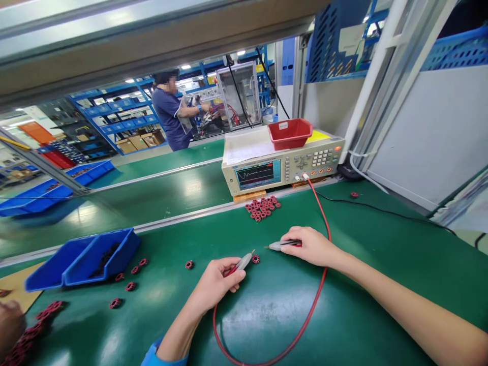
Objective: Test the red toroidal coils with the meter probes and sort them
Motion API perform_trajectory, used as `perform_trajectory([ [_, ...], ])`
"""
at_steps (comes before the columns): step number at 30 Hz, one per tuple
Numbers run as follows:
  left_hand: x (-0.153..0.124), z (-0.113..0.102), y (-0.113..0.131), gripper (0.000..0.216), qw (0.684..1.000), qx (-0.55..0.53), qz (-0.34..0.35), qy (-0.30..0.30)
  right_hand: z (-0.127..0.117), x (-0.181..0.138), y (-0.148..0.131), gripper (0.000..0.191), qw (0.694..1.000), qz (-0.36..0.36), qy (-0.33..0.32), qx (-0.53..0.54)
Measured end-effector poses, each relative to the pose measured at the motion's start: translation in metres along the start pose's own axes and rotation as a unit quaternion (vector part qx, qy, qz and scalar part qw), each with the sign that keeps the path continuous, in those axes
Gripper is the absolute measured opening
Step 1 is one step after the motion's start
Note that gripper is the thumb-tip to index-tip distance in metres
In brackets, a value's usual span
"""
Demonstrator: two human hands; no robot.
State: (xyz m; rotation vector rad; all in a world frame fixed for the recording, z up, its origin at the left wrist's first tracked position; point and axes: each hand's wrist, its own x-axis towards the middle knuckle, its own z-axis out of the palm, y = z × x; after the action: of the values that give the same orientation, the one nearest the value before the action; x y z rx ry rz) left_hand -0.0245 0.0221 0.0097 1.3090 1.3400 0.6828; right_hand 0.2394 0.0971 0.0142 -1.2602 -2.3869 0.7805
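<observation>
My left hand point(216, 285) is closed around a grey and red test probe point(244, 261), its thin tip pointing up and to the right. Beside that tip lies a small red-toothed ring, like a motor stator core point(255, 259), on the green work surface. From the right, my right hand point(310, 247) grips a second grey test probe point(279, 245), whose tip points left, a little apart from the ring. A red cable point(313, 310) loops below the hands and up to a beige tester point(251, 175) with a waveform and red letters on its screen.
Several ring cores point(263, 207) are clustered before the tester; a red bin point(290, 134) sits on top. Left are blue bins point(102, 256), loose ring cores point(130, 286) and another person's hand point(10, 323). A person point(171, 112) works behind. A black cord point(385, 207) crosses the right side.
</observation>
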Motion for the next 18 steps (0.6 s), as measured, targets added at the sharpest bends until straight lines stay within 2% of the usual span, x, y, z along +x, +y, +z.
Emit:
perform_trajectory([
  [6,-0.001,0.001,0.003,0.04,1.0,0.0,-0.003,0.006,-0.003,-0.003,-0.005,0.021,0.992,-0.063,-0.054,0.09],
  [13,-0.001,0.004,0.007,0.044,0.999,-0.039,-0.019,0.03,0.009,-0.005,-0.018,0.02,0.996,-0.048,-0.009,0.07],
  [18,0.001,0.005,0.007,0.046,0.997,-0.062,-0.027,0.029,0.011,-0.003,-0.015,0.022,0.999,0.011,0.025,0.038],
])
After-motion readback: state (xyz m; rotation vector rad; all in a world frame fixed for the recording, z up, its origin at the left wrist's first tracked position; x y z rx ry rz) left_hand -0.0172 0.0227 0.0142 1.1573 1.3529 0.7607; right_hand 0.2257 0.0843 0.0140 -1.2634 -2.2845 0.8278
